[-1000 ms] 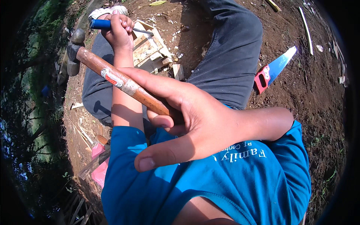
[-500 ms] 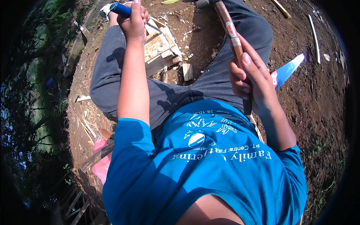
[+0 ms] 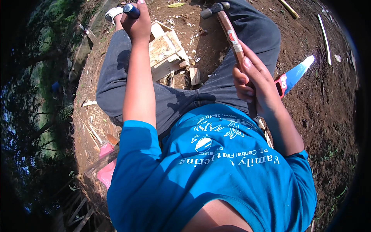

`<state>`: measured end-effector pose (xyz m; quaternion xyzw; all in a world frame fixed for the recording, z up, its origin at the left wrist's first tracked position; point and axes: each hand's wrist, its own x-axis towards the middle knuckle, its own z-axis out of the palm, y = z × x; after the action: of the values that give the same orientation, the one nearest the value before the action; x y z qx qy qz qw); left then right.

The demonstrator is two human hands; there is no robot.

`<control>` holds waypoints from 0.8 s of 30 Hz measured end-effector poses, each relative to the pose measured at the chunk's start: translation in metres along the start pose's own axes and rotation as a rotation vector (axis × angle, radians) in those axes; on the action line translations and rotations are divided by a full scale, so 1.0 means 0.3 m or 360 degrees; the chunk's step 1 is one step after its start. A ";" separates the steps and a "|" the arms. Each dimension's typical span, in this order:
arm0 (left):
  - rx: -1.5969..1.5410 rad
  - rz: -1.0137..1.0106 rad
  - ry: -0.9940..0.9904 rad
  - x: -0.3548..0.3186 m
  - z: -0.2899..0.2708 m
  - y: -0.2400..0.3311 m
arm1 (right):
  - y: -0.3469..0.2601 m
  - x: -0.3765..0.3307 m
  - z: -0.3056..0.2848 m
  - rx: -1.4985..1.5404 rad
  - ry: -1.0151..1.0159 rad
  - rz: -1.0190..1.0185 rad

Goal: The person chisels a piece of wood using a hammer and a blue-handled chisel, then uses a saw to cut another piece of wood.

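Hammer (image 3: 226, 27), wooden handle w/ metal head, sits far right in our right hand (image 3: 253, 83), fingers clenched round the lower handle, head raised above the knee. Our left hand (image 3: 137, 23), far left, is fisted on a blue-handled tool (image 3: 131, 10), prob a chisel, tip hidden. Between them lies a stack of wood blocks (image 3: 166, 52) on the dirt. Handsaw (image 3: 295, 73) lies right, near the leg. Risks as we judge: a swing off-line could hit the left knuckles or the knee, since both sit close to the wood; loose blocks could shift under a blow.
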<state>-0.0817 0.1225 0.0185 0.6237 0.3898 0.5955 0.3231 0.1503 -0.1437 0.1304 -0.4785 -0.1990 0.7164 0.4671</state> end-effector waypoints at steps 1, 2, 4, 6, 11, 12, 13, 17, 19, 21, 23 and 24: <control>0.0246 0.0222 0.0046 0.006 0.005 0.006 | 0.002 -0.001 -0.003 0.0007 0.0004 -0.0010; -0.0138 -0.0107 0.0042 -0.002 0.003 0.014 | 0.005 -0.003 -0.005 0.0014 0.0007 -0.0019; -0.0430 -0.0277 -0.0013 -0.010 0.011 0.057 | 0.009 -0.002 -0.009 0.0026 0.0016 -0.0023; -0.0741 -0.0438 -0.0141 -0.015 0.002 0.060 | 0.009 0.000 -0.013 0.0023 0.0027 -0.0015; -0.0561 -0.0530 -0.0397 -0.031 0.005 0.032 | 0.009 0.003 0.001 0.0026 0.0002 0.0019; -0.0552 -0.0431 -0.0294 -0.020 0.013 0.011 | 0.011 0.003 0.004 0.0032 -0.0017 0.0024; -0.0542 -0.0332 -0.0191 -0.009 0.017 -0.008 | 0.013 0.003 0.006 0.0035 -0.0037 0.0020; -0.0428 -0.0196 0.0127 0.025 0.036 0.011 | 0.027 -0.003 0.003 0.0060 -0.0066 0.0025; -0.0414 -0.0384 0.0084 0.011 0.033 0.068 | 0.029 -0.003 -0.003 0.0064 -0.0046 0.0032; -0.0301 -0.0401 -0.0007 -0.007 0.013 0.037 | 0.032 0.004 -0.003 0.0050 -0.0037 0.0040; -0.0156 -0.0465 -0.0080 -0.026 -0.011 -0.012 | 0.028 0.018 0.004 -0.0022 -0.0018 0.0015; 0.0032 -0.0572 -0.0063 -0.031 0.007 0.011 | 0.023 0.027 0.004 -0.0063 -0.0006 0.0000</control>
<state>-0.0792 0.1128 0.0168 0.5588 0.4946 0.5119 0.4256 0.1451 -0.1398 0.1219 -0.4863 -0.2141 0.7132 0.4572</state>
